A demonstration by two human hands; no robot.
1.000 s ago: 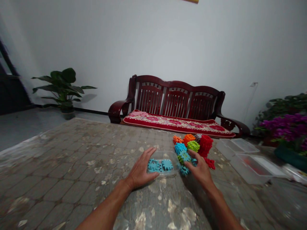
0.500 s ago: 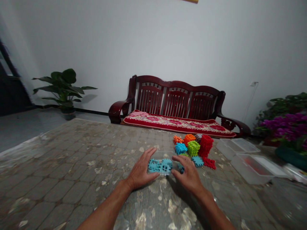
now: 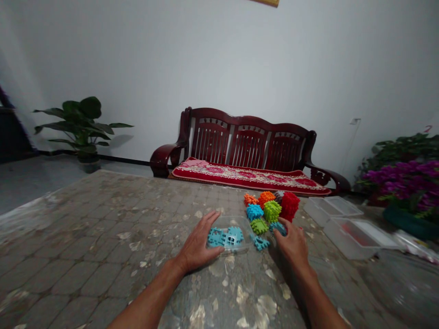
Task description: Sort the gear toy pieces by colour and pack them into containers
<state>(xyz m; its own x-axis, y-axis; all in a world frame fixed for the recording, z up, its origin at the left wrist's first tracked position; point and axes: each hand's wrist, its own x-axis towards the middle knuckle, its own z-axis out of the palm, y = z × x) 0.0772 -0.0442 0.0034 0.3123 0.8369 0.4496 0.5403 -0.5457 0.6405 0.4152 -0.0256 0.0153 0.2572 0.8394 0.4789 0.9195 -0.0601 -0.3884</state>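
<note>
The clear plastic box (image 3: 247,223) stood on the table (image 3: 113,219), directly in front of the person, between the two hands. The left hand (image 3: 202,242) was at the left end of this box: its thumb lay along the near edge and its fingers reached to the far left corner, so thumb and fingers were wide apart with the end of the box between them. I could not tell if they pressed on it. Inside the box were two light blue pieces, side by side, one toward the left (image 3: 216,237) and one toward the right (image 3: 233,234); the left one was nearer to the left hand.

The right hand (image 3: 291,240) was to the right of the box, well apart from it. Its thumb and forefinger were at a flat blue piece (image 3: 276,226), which lay just left of the fingertips; whether they were closed on it, I could not tell. Another blue piece (image 3: 261,243) lay on the table between the box and the right hand, just beside the box.

Just behind was a flat green piece (image 3: 259,226), and farther back stood a blue block (image 3: 254,211), a taller green block (image 3: 272,211), two orange blocks (image 3: 266,198) and a red block (image 3: 290,206).
</note>
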